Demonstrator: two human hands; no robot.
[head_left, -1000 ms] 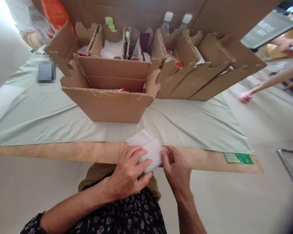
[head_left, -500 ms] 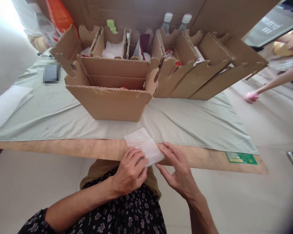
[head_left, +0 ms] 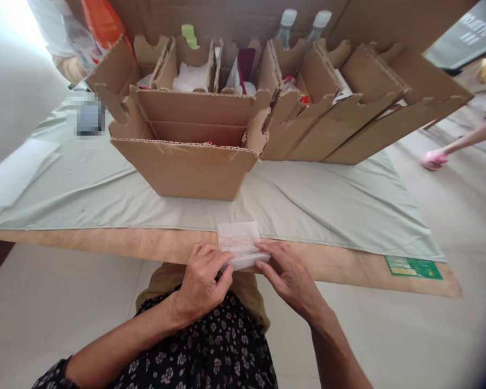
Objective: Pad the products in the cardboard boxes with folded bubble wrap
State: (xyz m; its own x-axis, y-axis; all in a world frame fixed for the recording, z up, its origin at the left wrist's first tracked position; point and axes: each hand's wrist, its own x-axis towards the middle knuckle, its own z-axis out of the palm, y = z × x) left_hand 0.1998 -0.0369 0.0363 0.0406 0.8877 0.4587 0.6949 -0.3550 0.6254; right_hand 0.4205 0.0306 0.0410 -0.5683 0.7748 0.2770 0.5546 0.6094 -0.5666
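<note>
A piece of bubble wrap lies at the table's front edge, its near part folded or rolled into a thicker strip. My left hand pinches the left end of that strip between thumb and fingers. At the right end, my right hand grips it with the thumb below and fingers on top. The far flap of the wrap lies flat toward the cloth. Whether anything is wrapped inside I cannot tell.
A cardboard box stands just beyond my hands, with several cardboard bins behind it. Bubble wrap sheets lie at left on the green cloth. A green card sits at the right edge. Someone's foot shows at right.
The bubble wrap has turned so its far edge is square to the table, and its near part is now rolled up. My right hand has closed on its right end.
</note>
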